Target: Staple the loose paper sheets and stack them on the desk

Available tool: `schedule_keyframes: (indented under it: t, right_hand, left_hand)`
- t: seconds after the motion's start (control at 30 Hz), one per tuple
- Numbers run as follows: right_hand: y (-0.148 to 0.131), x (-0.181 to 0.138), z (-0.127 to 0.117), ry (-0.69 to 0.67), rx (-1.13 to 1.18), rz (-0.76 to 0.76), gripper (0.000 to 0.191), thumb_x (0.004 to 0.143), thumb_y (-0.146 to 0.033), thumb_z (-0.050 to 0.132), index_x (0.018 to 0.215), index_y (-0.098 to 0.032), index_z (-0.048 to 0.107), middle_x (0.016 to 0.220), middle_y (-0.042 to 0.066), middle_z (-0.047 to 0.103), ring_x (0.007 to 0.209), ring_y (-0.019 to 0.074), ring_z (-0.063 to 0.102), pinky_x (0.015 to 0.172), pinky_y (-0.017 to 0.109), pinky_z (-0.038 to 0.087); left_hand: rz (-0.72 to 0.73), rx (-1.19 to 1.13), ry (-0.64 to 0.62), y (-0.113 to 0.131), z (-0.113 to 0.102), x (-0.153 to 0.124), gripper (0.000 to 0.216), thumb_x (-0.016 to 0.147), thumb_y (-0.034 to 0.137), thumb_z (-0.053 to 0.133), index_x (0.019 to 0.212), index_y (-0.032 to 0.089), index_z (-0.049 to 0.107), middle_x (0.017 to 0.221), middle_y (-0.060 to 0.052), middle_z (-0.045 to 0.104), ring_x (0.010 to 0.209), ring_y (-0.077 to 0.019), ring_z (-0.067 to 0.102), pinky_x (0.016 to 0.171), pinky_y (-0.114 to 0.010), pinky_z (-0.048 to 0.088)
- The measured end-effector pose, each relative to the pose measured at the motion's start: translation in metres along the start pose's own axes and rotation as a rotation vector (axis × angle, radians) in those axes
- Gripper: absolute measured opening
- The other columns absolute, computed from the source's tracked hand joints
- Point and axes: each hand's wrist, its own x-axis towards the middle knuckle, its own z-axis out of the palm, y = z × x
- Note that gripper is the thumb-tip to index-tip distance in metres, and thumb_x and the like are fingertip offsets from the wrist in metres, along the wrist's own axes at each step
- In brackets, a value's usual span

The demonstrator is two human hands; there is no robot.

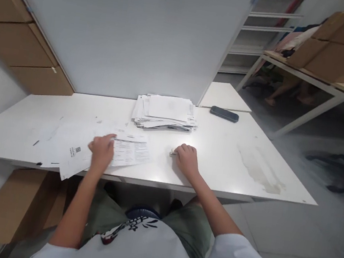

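Observation:
My left hand (102, 151) is over the left part of a printed sheet of paper (130, 151), its fingers bent and closed at the sheet's upper left corner. Under and beside that hand, more loose sheets (73, 160) overlap, one with a small square code; some reach past the table's front edge. To the right, my right hand (187, 160) rests on the table with curled fingers around a small shiny metal object (173, 152). Only its tip shows, so its kind is unclear. Behind both hands lies a thick stack of papers (167, 113).
A white board (134, 34) stands upright along the back of the white table (220, 153). A dark oblong case (224, 114) lies at the back right. Cardboard boxes (17, 43) are stacked at left, and an open carton (10, 204) sits below. Another person's legs show beneath the far table.

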Motion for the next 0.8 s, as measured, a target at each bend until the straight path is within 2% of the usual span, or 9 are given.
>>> schedule_keyframes:
  t: [0.13, 0.2, 0.27, 0.37, 0.43, 0.5, 0.6, 0.7, 0.8]
  right_hand:
    - [0.022, 0.018, -0.002, 0.107, 0.363, 0.130, 0.021, 0.086, -0.014, 0.039, 0.086, -0.022, 0.058, 0.088, 0.005, 0.064, 0.085, 0.0200, 0.057, 0.081, 0.033, 0.040]
    - [0.048, 0.034, -0.003, 0.183, 0.390, 0.232, 0.023, 0.089, -0.018, 0.035, 0.093, -0.021, 0.057, 0.093, 0.006, 0.064, 0.089, 0.0194, 0.057, 0.080, 0.032, 0.043]
    - [0.088, 0.056, -0.004, 0.250, 0.351, 0.345, 0.025, 0.092, -0.023, 0.033, 0.099, -0.018, 0.056, 0.099, 0.009, 0.063, 0.091, 0.0204, 0.056, 0.081, 0.034, 0.044]
    - [0.165, 0.093, -0.008, 0.282, 0.263, 0.480, 0.025, 0.089, -0.023, 0.037, 0.099, -0.016, 0.059, 0.103, 0.014, 0.062, 0.093, 0.0238, 0.055, 0.087, 0.040, 0.042]
    - [0.217, 0.113, -0.008, 0.219, 0.079, 0.626, 0.026, 0.085, -0.019, 0.040, 0.099, -0.013, 0.061, 0.106, 0.018, 0.061, 0.100, 0.0285, 0.054, 0.089, 0.044, 0.039]
    - [0.262, 0.129, -0.004, 0.125, -0.107, 0.659, 0.033, 0.084, -0.020, 0.044, 0.112, -0.012, 0.061, 0.118, 0.020, 0.059, 0.109, 0.0315, 0.051, 0.091, 0.046, 0.038]
    - [0.305, 0.146, 0.007, 0.045, -0.232, 0.519, 0.042, 0.084, -0.023, 0.048, 0.124, -0.012, 0.057, 0.132, 0.020, 0.054, 0.119, 0.0320, 0.044, 0.098, 0.046, 0.032]
    - [0.325, 0.156, 0.019, 0.002, -0.255, 0.486, 0.038, 0.087, -0.026, 0.047, 0.120, -0.014, 0.061, 0.128, 0.019, 0.056, 0.115, 0.0325, 0.045, 0.095, 0.047, 0.032]
    - [0.332, 0.162, 0.027, -0.003, -0.304, 0.533, 0.037, 0.090, -0.034, 0.045, 0.118, -0.015, 0.061, 0.126, 0.019, 0.057, 0.112, 0.0336, 0.045, 0.090, 0.048, 0.034]
  left_hand:
    - [0.176, 0.031, 0.310, -0.009, -0.027, 0.029, 0.028, 0.091, 0.025, 0.048, 0.106, 0.020, 0.071, 0.095, -0.011, 0.070, 0.103, -0.0300, 0.051, 0.095, -0.051, 0.030]
    - [0.283, 0.018, 0.457, -0.002, -0.039, 0.042, 0.027, 0.093, 0.027, 0.048, 0.103, 0.020, 0.072, 0.087, -0.009, 0.069, 0.101, -0.0272, 0.051, 0.095, -0.048, 0.031]
    - [0.434, -0.007, 0.558, 0.009, -0.050, 0.054, 0.023, 0.093, 0.027, 0.051, 0.100, 0.022, 0.072, 0.081, -0.007, 0.068, 0.099, -0.0247, 0.053, 0.095, -0.045, 0.032]
    - [0.670, -0.078, 0.545, 0.024, -0.059, 0.076, 0.015, 0.088, 0.023, 0.060, 0.096, 0.027, 0.073, 0.073, -0.002, 0.066, 0.096, -0.0219, 0.055, 0.095, -0.042, 0.035]
    - [0.708, -0.222, 0.509, 0.030, -0.056, 0.097, 0.013, 0.085, 0.022, 0.065, 0.093, 0.028, 0.073, 0.070, 0.000, 0.063, 0.096, -0.0205, 0.055, 0.093, -0.040, 0.038]
    - [0.627, -0.466, 0.499, 0.032, -0.042, 0.124, 0.012, 0.083, 0.026, 0.068, 0.094, 0.027, 0.073, 0.075, 0.000, 0.062, 0.098, -0.0184, 0.055, 0.092, -0.038, 0.042]
    - [0.391, -0.856, 0.428, 0.034, 0.001, 0.173, 0.024, 0.080, 0.037, 0.071, 0.098, 0.021, 0.069, 0.088, 0.001, 0.064, 0.092, -0.0142, 0.058, 0.092, -0.036, 0.046]
    - [0.103, -1.071, 0.216, 0.038, 0.056, 0.218, 0.037, 0.076, 0.043, 0.071, 0.102, 0.017, 0.064, 0.093, 0.000, 0.066, 0.086, -0.0128, 0.060, 0.088, -0.035, 0.051]
    - [-0.144, -1.103, -0.007, 0.046, 0.107, 0.244, 0.038, 0.076, 0.039, 0.069, 0.105, 0.015, 0.063, 0.095, -0.002, 0.068, 0.087, -0.0145, 0.061, 0.085, -0.033, 0.052]
